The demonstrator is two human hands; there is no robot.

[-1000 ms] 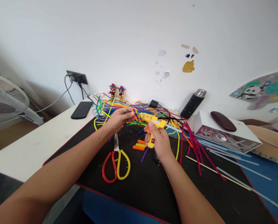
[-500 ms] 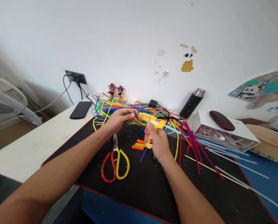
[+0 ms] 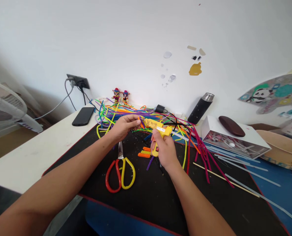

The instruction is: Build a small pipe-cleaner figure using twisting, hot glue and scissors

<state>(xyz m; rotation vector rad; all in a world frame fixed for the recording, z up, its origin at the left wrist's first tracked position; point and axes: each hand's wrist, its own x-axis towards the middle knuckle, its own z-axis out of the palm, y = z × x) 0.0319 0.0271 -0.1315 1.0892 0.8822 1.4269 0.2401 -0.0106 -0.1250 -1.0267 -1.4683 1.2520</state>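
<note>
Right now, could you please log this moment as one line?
left hand: pinches craft piece | right hand: grips glue gun, aimed at craft piece | scissors: on mat

White table (image 3: 38, 154), black mat (image 3: 148, 200), scissors (image 3: 120, 170), phone (image 3: 82, 116), strewn pipe cleaners (image 3: 205, 147), flask (image 3: 200, 108), box (image 3: 244, 141)

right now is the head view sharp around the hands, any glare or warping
Head view: soft, even daylight, no hard glare; left hand, right hand and yellow glue gun are sharp; the pipe-cleaner piece pinched in the left hand is too small to make out; faint shadows under the scissors; wide-lens warping stretches the edges, as at the fan.
</note>
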